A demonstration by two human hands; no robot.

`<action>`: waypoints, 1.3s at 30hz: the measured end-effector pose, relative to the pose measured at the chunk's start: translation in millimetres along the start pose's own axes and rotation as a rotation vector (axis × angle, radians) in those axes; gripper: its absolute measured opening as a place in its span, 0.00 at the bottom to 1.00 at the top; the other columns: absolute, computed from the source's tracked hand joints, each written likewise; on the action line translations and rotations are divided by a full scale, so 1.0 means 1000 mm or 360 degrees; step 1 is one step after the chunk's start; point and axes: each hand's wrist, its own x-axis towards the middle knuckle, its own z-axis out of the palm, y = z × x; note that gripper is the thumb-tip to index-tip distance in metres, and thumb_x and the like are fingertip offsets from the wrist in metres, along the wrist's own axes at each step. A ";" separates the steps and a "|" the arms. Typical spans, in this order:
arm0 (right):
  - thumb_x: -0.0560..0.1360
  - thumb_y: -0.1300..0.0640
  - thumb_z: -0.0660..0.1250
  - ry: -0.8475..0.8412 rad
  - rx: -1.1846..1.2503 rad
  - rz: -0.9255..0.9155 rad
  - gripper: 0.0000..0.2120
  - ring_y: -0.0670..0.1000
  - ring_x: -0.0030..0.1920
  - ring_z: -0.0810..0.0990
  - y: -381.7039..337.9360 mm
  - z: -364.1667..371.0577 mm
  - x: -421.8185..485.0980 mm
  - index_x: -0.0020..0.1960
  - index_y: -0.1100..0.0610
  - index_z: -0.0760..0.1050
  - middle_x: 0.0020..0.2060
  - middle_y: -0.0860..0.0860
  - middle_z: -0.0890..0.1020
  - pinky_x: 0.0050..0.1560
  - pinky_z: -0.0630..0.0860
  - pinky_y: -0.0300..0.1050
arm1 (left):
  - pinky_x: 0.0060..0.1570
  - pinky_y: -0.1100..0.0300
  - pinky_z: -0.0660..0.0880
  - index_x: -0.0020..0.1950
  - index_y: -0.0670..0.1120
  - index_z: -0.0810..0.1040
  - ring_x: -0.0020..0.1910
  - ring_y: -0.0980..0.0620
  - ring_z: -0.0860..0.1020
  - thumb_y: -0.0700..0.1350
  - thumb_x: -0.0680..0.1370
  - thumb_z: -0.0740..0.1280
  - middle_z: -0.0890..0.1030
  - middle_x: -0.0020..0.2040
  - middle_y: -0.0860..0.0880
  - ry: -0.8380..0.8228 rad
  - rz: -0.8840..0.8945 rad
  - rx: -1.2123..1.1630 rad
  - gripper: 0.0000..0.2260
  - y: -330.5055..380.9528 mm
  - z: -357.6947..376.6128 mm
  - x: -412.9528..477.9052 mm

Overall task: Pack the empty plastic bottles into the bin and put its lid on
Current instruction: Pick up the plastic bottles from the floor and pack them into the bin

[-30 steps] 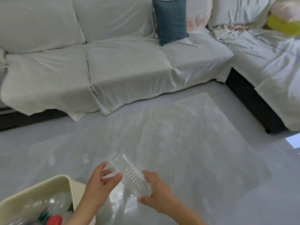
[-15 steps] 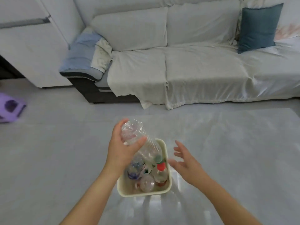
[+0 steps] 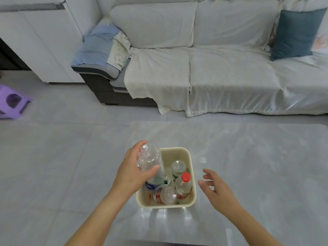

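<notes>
The left hand (image 3: 133, 172) grips a clear ribbed plastic bottle (image 3: 150, 163) around its base end, holding it neck-down into the left part of the cream bin (image 3: 192, 167), while the right hand (image 3: 218, 189) hovers just right of the bin, empty, with fingers spread. Inside the bin stand several other bottles, among them a red-capped bottle (image 3: 183, 185) at the right wall. The bin sits on a glossy pale table (image 3: 248, 157), with a cloth-draped sofa (image 3: 213, 71) beyond it.
</notes>
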 end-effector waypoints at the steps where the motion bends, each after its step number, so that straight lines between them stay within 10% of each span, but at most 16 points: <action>1: 0.76 0.48 0.62 -0.0012 -0.0030 0.0000 0.24 0.45 0.53 0.76 0.002 0.001 -0.001 0.69 0.53 0.63 0.59 0.49 0.75 0.53 0.69 0.38 | 0.55 0.50 0.77 0.63 0.64 0.66 0.60 0.54 0.74 0.55 0.60 0.75 0.72 0.61 0.61 0.0036 -0.0001 -0.0053 0.33 0.001 0.001 0.001; 8: 0.76 0.46 0.60 -0.0051 -0.0117 0.0007 0.24 0.45 0.53 0.75 0.008 0.005 -0.003 0.69 0.52 0.63 0.59 0.47 0.74 0.54 0.70 0.37 | 0.51 0.68 0.73 0.63 0.55 0.66 0.60 0.53 0.75 0.41 0.68 0.75 0.71 0.66 0.51 0.0370 0.0077 -0.0457 0.29 0.019 -0.004 0.032; 17: 0.75 0.45 0.61 -0.0040 -0.0121 0.0048 0.24 0.45 0.54 0.76 0.019 0.010 -0.007 0.69 0.52 0.64 0.60 0.47 0.74 0.53 0.70 0.37 | 0.56 0.57 0.70 0.68 0.56 0.64 0.59 0.48 0.74 0.52 0.64 0.74 0.71 0.66 0.47 -0.0238 -0.0126 0.0406 0.35 -0.027 0.024 0.050; 22: 0.76 0.46 0.61 -0.0056 -0.0133 0.0057 0.23 0.45 0.54 0.75 0.022 0.013 -0.006 0.69 0.51 0.64 0.62 0.48 0.74 0.52 0.69 0.36 | 0.49 0.57 0.70 0.66 0.54 0.64 0.56 0.45 0.75 0.51 0.65 0.73 0.71 0.62 0.46 -0.0049 -0.0115 0.0675 0.32 -0.032 0.022 0.045; 39: 0.76 0.46 0.60 -0.0178 -0.0206 -0.0110 0.20 0.47 0.51 0.77 0.007 0.045 0.013 0.66 0.50 0.67 0.52 0.47 0.74 0.52 0.76 0.42 | 0.47 0.56 0.73 0.64 0.49 0.63 0.47 0.51 0.73 0.56 0.66 0.73 0.76 0.60 0.46 -0.0186 -0.0632 0.0466 0.32 -0.085 0.054 0.023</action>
